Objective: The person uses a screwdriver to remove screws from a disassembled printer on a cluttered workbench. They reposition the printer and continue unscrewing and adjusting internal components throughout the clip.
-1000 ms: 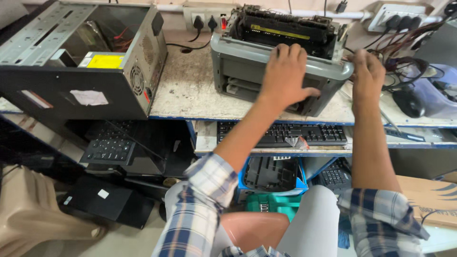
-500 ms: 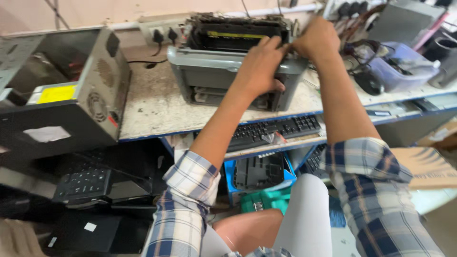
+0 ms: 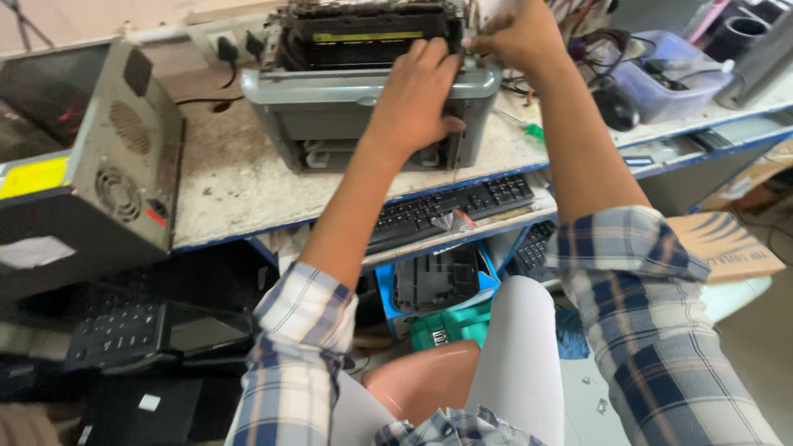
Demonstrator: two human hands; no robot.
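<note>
Closest in there's a keyboard (image 3: 450, 208) on the shelf under the bench (image 3: 219, 186), nothing touching it. Up on the bench sits the grey printer (image 3: 363, 107), top cover already off so the black guts show, rest of the shell still on. Left hand (image 3: 417, 103) is clamped over its front right edge, fingers curled on the casing. Right hand (image 3: 516, 37) is at the top right corner, fingers pinched on something small there, can't tell what. PC case (image 3: 91, 177) off to the left.
</note>
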